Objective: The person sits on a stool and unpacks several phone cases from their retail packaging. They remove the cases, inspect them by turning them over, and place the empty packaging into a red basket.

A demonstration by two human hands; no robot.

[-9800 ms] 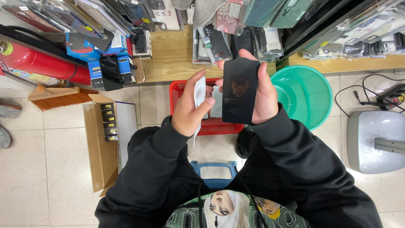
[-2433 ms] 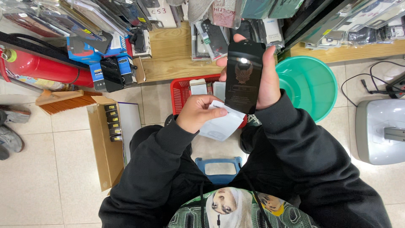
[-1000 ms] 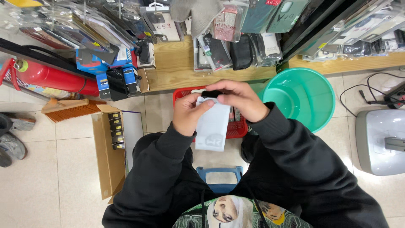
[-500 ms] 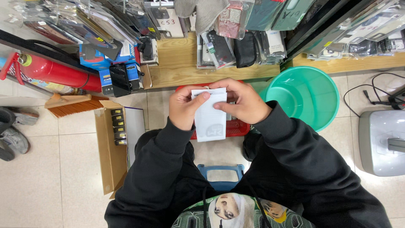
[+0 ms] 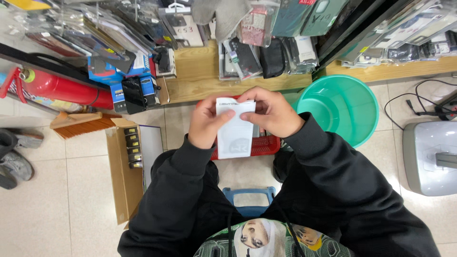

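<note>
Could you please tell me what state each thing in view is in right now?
Left hand: gripping the packet's left edge.
Right hand: pinching the packet's top right corner.
White packet: held upright between both hands, above the basket.
Red basket: on the floor, mostly hidden.
Green basin: upright, empty.
Cardboard box: open, small items inside.

Pale tiled floor [image 5: 43, 209]; a low wooden shelf [image 5: 200, 78] crowded with packaged goods; a red fire extinguisher [image 5: 62, 88] lying alongside.
</note>
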